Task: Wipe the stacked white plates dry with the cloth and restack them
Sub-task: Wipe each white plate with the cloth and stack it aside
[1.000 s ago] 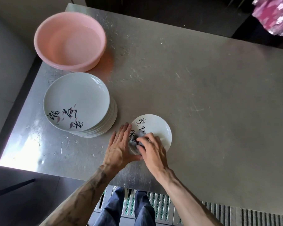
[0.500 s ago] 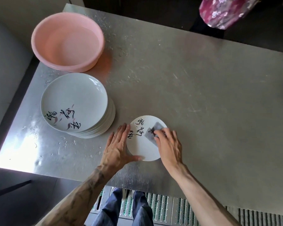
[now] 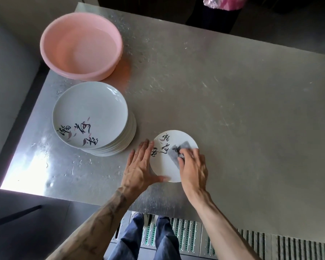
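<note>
**Cloth on the single plate, stack waiting beside it**

My left hand point(image 3: 139, 166) lies flat on the worktop point(image 3: 233, 109), fingers straight and together against the left rim of a single white plate point(image 3: 162, 171), thumb stretched along its lower edge. It grips nothing; it only steadies the plate. My right hand point(image 3: 193, 169) is on the right side of that same plate, its fingers bent down over a grey cloth point(image 3: 176, 150) and pressing it to the plate's surface. Part of the cloth sticks out past my fingertips toward the top of the frame. The plate sits low in the middle of the frame, flat on the worktop, with black brush lettering on its upper left part.

The stack of plates point(image 3: 90, 117) stands to the left of centre, near my left hand but not touching it, the top one showing the same lettering. Above the stack, in the upper left, is a pink basin point(image 3: 81, 45), just beside the stack. At the top edge stands someone in a flowered garment point(image 3: 223, 2). My jeans point(image 3: 148, 241) show at the bottom, over a floor grate point(image 3: 251, 244).
</note>
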